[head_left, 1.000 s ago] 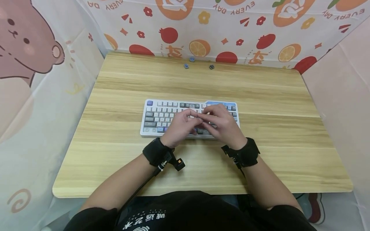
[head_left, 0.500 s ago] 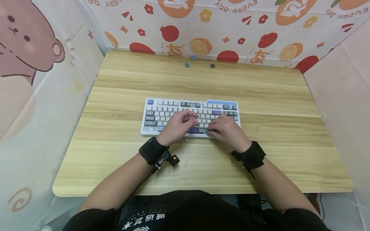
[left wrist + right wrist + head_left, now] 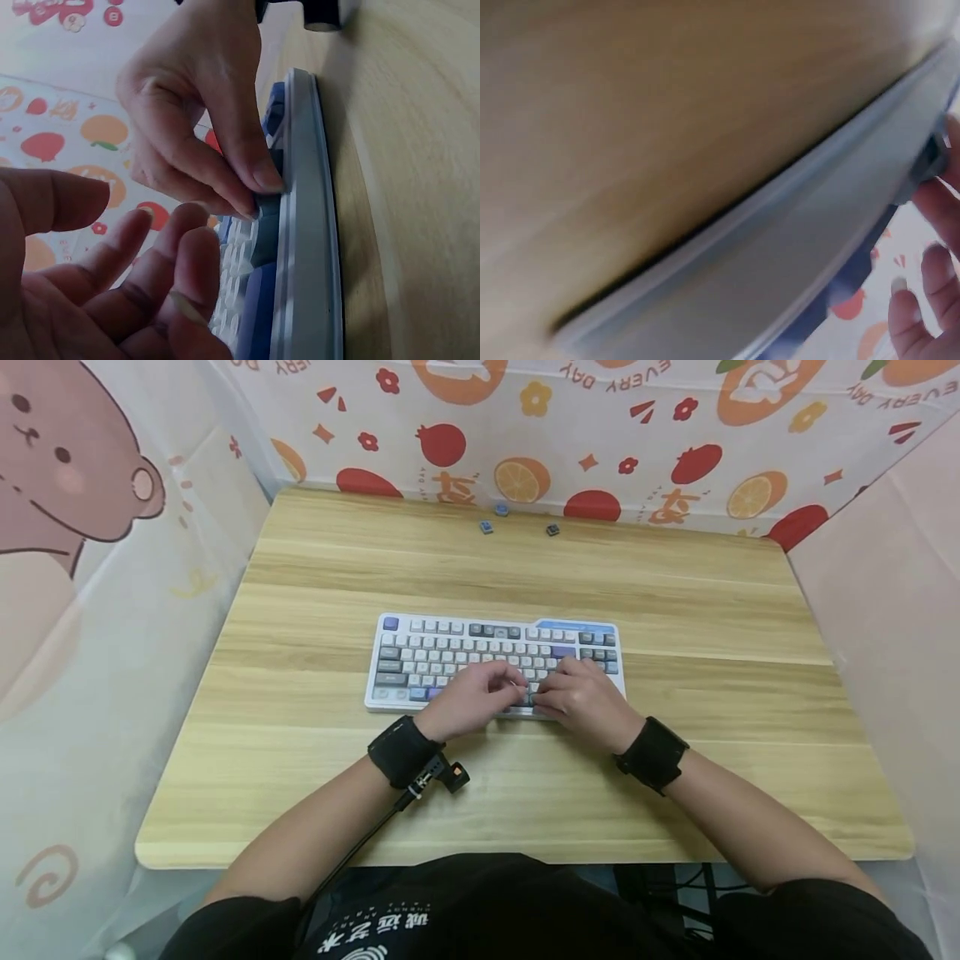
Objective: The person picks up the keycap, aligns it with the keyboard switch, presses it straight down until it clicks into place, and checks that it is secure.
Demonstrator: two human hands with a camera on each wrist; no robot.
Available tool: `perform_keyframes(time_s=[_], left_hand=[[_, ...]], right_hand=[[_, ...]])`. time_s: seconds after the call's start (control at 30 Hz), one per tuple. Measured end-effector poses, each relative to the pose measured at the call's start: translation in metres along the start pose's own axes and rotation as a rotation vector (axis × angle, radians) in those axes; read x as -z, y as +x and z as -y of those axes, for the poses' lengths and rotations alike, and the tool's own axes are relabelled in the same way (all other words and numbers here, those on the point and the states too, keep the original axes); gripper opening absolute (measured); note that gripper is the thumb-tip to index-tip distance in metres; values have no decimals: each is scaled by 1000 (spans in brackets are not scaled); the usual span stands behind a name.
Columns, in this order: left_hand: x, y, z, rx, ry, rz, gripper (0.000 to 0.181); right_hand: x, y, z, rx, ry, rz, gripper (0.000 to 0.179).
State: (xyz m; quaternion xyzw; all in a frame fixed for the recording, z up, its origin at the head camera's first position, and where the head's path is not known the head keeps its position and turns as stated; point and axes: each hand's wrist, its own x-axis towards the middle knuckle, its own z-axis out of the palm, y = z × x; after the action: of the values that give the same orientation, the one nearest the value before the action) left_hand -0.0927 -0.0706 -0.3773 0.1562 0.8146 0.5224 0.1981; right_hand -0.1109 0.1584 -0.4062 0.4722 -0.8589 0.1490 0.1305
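Observation:
A keyboard [image 3: 450,652] with white, grey and purple keycaps lies on the wooden table. Over its front row, right of the middle, my right hand [image 3: 583,703] pinches a dark grey keycap [image 3: 928,161] between thumb and fingertips. That keycap stands tilted at the keyboard's front edge in the right wrist view. My left hand [image 3: 471,697] hovers over the front keys just to the left, fingers loosely bent. Nothing shows between its thumb [image 3: 67,196] and fingers in the left wrist view. The two hands' fingertips are close together but apart, and hide part of the front row.
Two small blue pieces [image 3: 487,527] and a small dark piece [image 3: 552,530] lie at the table's far edge. A patterned cloth [image 3: 555,460] hangs behind the table [image 3: 337,568]. Each wrist wears a black strap [image 3: 405,750].
The hands met above the keyboard, then parted. My right hand went down to the front row. My left hand drew back, then came down toward the front row beside it.

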Motion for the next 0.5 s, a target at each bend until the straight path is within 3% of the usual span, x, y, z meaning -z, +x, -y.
perform_keyframes(time_s=[0.17, 0.4, 0.5], left_hand=[[-1, -2, 1, 27, 93, 56, 25], [-6, 3, 4, -19, 368, -1, 20], [-8, 5, 4, -25, 440, -22, 19]], right_hand=[[2, -8, -5, 41, -11, 45, 23], [4, -15, -11, 99, -4, 44, 26], [3, -12, -11, 115, -11, 26, 22]])
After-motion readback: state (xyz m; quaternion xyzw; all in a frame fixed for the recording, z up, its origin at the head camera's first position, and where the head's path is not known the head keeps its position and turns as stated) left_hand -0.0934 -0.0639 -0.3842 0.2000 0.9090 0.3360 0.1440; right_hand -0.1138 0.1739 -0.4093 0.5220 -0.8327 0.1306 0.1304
